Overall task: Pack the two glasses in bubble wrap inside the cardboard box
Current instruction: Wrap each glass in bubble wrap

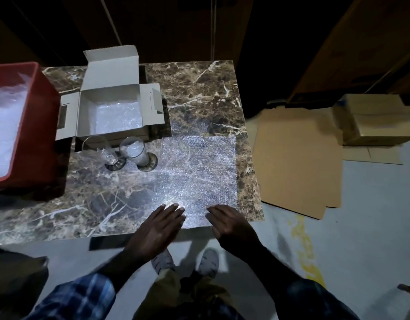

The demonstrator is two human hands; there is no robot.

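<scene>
At table's near edge, left hand [157, 229] and right hand [229, 225] are lying flat, fingers straight, pressing the near end of a wrap sheet [199, 172]; nothing gripped. Step, likely: sheet being smoothed, ready for a glass. Sheet's long axis is running away from the person toward the box [114, 112]. Beyond, two glasses are standing upright, mouths up, side by side but apart: empty glass [102, 150], stuffed glass [136, 152]. Next move probably calls for laying one on its side across the sheet. Box is sitting open, wrap lining its floor.
</scene>
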